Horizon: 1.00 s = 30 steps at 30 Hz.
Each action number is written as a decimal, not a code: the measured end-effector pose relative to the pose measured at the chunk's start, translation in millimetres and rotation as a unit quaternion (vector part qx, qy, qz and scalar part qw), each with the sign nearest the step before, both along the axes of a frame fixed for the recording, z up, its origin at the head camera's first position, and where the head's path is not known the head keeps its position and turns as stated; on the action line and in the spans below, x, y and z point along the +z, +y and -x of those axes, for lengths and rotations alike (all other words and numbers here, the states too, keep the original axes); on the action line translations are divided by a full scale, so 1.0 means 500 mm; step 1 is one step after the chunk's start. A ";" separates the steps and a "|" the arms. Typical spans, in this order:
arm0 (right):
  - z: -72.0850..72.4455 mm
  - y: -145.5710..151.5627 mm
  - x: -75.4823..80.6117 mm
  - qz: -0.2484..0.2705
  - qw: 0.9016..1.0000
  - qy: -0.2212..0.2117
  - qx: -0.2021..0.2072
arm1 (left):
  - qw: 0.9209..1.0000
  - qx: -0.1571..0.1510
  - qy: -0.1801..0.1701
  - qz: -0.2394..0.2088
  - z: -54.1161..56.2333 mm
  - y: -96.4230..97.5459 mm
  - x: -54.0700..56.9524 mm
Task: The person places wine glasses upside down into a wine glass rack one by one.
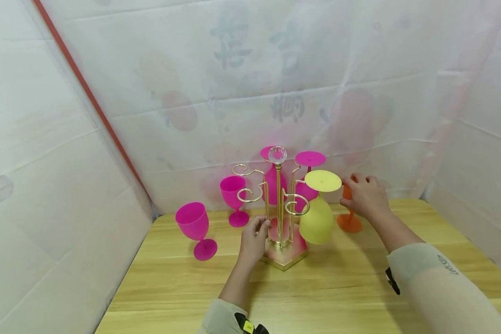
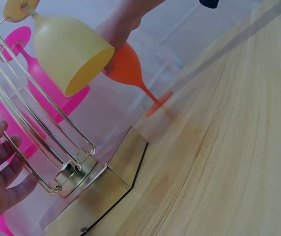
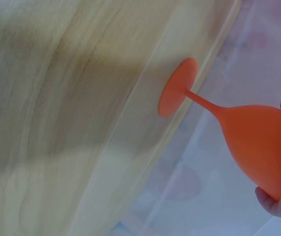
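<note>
My right hand (image 1: 366, 195) grips the bowl of an orange goblet (image 3: 258, 142) from above. The goblet is upright, its round foot (image 1: 349, 223) at the tabletop; whether it touches the wood is hard to tell. With thumb and fingers, my left hand (image 1: 253, 237) holds a thin upright wire of the gold goblet rack (image 2: 76, 167) low down, near its base. A yellow goblet (image 1: 317, 222) hangs upside down on the rack's right side, between the two hands. Two pink goblets, one farther right (image 1: 311, 159) and one behind the crystal knob (image 1: 277, 155), also hang inverted.
Two more pink goblets stand upright left of the rack, one nearer (image 1: 193, 222) and one farther back (image 1: 233, 192). Curled gold hooks (image 1: 250, 192) stick out on the rack's left and front. White sheeting (image 1: 234, 93) encloses the wooden table (image 1: 171, 287) at back and sides.
</note>
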State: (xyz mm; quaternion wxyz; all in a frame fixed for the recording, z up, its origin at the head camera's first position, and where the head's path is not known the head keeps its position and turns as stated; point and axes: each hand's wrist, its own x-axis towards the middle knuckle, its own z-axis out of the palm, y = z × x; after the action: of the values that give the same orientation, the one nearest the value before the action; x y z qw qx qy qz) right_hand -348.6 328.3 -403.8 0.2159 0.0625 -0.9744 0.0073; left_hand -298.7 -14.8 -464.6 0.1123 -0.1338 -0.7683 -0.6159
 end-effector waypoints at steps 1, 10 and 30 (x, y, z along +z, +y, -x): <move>0.001 -0.001 0.001 -0.001 1.000 0.004 0.001 | 1.000 0.000 0.000 -0.003 0.000 -0.001 0.001; 0.003 0.005 0.007 0.013 1.000 0.007 0.012 | 1.000 0.013 -0.006 -0.001 0.004 0.000 0.011; -0.067 0.024 0.002 0.046 0.990 0.086 0.104 | 0.999 0.013 -0.019 0.026 -0.012 0.000 0.024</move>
State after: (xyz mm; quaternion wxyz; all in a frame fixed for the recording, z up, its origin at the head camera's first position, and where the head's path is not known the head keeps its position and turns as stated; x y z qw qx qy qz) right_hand -315.1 340.3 -402.8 0.2999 0.1537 -0.9390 0.0688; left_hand -292.8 -14.6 -452.8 0.1021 -0.1149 -0.7875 -0.5968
